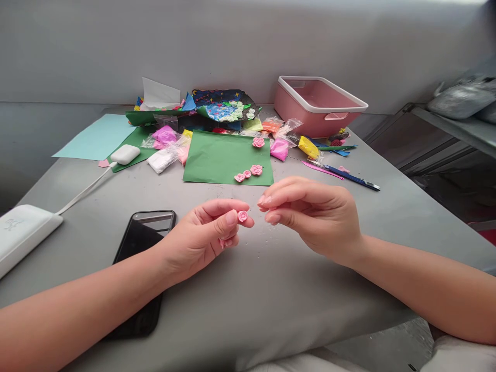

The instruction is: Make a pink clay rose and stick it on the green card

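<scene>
Between the thumb and forefinger of my left hand (209,227) is a small pink clay rose (243,216), its coiled petals facing up. A scrap of pink clay (222,243) shows by the lower fingers of the same hand. My right hand (321,212) hovers just to the right, apart from the rose, its thumb and forefinger pinched together. A hint of pink shows at those fingertips, too small to make out. Beyond the hands lies a green sheet (217,160) bearing several pink clay flowers, among them a larger rose (256,170) and one near the top corner (258,142).
A black phone (135,315) lies partly under my left forearm. Left of it, a white power bank (27,232) is cabled to a white case (125,154). Clay packets (165,135), a pink basket (306,116), a pink clay tool (323,170) and blue-handled tweezers (352,177) lie farther back.
</scene>
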The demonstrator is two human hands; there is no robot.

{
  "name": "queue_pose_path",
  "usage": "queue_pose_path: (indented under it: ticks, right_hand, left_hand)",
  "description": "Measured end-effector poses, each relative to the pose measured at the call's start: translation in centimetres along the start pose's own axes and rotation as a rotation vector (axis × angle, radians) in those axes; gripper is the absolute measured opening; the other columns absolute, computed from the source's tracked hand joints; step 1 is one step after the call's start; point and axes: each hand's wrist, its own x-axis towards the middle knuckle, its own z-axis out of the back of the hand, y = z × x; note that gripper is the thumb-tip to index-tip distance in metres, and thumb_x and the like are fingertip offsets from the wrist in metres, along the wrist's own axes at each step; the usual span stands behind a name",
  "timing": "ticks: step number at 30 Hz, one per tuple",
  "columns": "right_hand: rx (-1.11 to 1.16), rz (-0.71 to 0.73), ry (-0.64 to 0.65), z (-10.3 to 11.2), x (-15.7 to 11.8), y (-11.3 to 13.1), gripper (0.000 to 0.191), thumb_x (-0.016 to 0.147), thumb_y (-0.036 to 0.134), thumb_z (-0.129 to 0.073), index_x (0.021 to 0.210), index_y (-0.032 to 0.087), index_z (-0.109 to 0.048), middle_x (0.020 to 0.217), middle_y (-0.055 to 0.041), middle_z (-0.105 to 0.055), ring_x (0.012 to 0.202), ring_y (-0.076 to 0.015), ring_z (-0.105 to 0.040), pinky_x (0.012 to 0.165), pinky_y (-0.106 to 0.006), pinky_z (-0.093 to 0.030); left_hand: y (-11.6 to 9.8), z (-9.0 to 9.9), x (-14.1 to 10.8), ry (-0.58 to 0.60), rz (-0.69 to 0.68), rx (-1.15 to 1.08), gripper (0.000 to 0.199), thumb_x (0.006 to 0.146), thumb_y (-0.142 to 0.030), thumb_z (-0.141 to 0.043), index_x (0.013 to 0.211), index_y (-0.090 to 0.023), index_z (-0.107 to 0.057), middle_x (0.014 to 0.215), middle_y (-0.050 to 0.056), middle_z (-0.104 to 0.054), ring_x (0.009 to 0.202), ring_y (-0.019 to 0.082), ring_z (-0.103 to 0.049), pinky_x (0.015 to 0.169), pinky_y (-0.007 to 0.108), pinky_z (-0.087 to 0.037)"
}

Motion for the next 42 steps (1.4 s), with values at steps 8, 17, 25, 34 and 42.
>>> queue_pose_path:
  ticks: [8, 17, 25, 34, 42]
  right_hand:
    - [-0.198, 0.398, 0.204, 0.5, 0.3, 0.4, 0.006, 0.086, 0.015, -0.073, 0.089, 0.020, -0.072, 0.076, -0.0035, -0.072, 0.068, -0.0137, -0.069, 0.061, -0.026, -0.060]
    - [-0.253, 0.456, 0.196, 0.3, 0.5, 0.1, 0.011, 0.082, 0.012, -0.076, 0.088, 0.019, -0.072, 0.072, -0.0038, -0.072, 0.070, -0.0160, -0.068, 0.065, -0.030, -0.062]
    - [-0.209, 0.403, 0.123, 0.0, 0.2, -0.4, 0.014, 0.083, 0.013, -0.075, 0.093, 0.021, -0.074, 0.078, -0.0035, -0.072, 0.073, -0.0151, -0.068, 0.069, -0.031, -0.061]
    - [-0.179, 0.319, 0.114, 0.1, 0.2, -0.4, 0.018, 0.083, 0.010, -0.074, 0.094, 0.024, -0.076, 0.078, -0.0013, -0.070, 0.072, -0.0138, -0.067, 0.071, -0.031, -0.061]
    - [-0.092, 0.325, 0.183, 0.0, 0.2, -0.9, 0.016, 0.085, 0.011, -0.073, 0.096, 0.022, -0.076, 0.079, -0.0024, -0.072, 0.079, -0.0144, -0.069, 0.081, -0.033, -0.061]
  left_hand:
    - [-0.2, -0.1, -0.2, 0.018, 0.009, -0.003, 0.010, 0.072, -0.024, -0.087, 0.081, -0.025, -0.082, 0.071, -0.001, -0.073, 0.056, 0.005, -0.052, 0.057, 0.017, -0.045]
    - [-0.1, -0.2, -0.2, 0.006, -0.004, -0.013, 0.015, 0.071, -0.024, -0.088, 0.085, -0.026, -0.082, 0.070, -0.001, -0.072, 0.057, 0.006, -0.053, 0.057, 0.018, -0.044]
    - [-0.2, -0.2, -0.1, -0.024, -0.007, -0.016, 0.016, 0.071, -0.030, -0.088, 0.084, -0.022, -0.082, 0.073, 0.000, -0.072, 0.058, 0.005, -0.051, 0.056, 0.017, -0.044]
    - [-0.2, 0.0, -0.1, -0.055, -0.003, 0.002, 0.015, 0.072, -0.028, -0.087, 0.085, -0.022, -0.081, 0.073, 0.000, -0.070, 0.058, 0.005, -0.047, 0.055, 0.017, -0.043]
    - [-0.1, 0.1, -0.1, -0.044, -0.007, 0.002, 0.017, 0.071, -0.030, -0.088, 0.085, -0.021, -0.082, 0.073, 0.000, -0.069, 0.057, 0.005, -0.046, 0.055, 0.018, -0.044]
